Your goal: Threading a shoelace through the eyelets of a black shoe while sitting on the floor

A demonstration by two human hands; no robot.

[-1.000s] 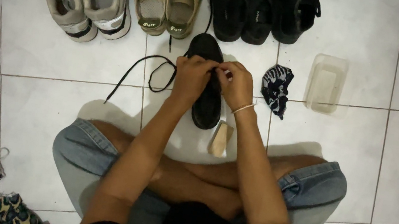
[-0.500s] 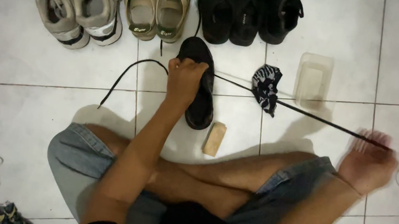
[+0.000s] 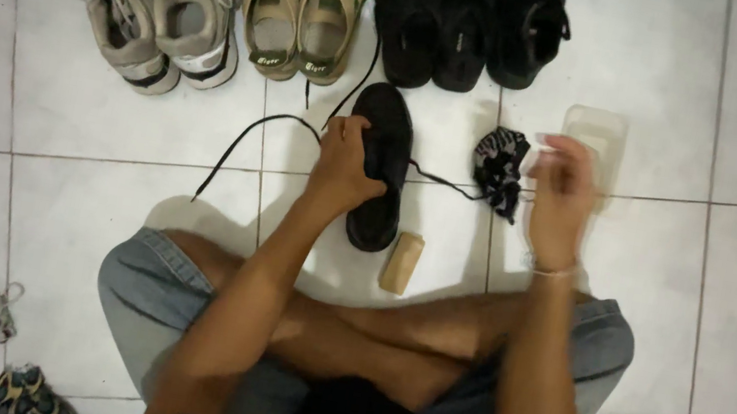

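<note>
Two hands busy — left hand [image 3: 343, 165] clasping black shoe [image 3: 382, 165], blurred right hand [image 3: 558, 197] seemingly pinching its black lace [image 3: 443, 182].

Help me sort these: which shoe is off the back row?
The single black shoe under the left hand, alone ahead of the grey, tan and black row.

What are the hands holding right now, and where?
Left hand grips the black shoe at its side; right hand pinches the black lace near its end.

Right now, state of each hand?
Left hand: closed on the black shoe, pinning it to the floor.
Right hand: blurred, apparently pinching the black lace.
</note>
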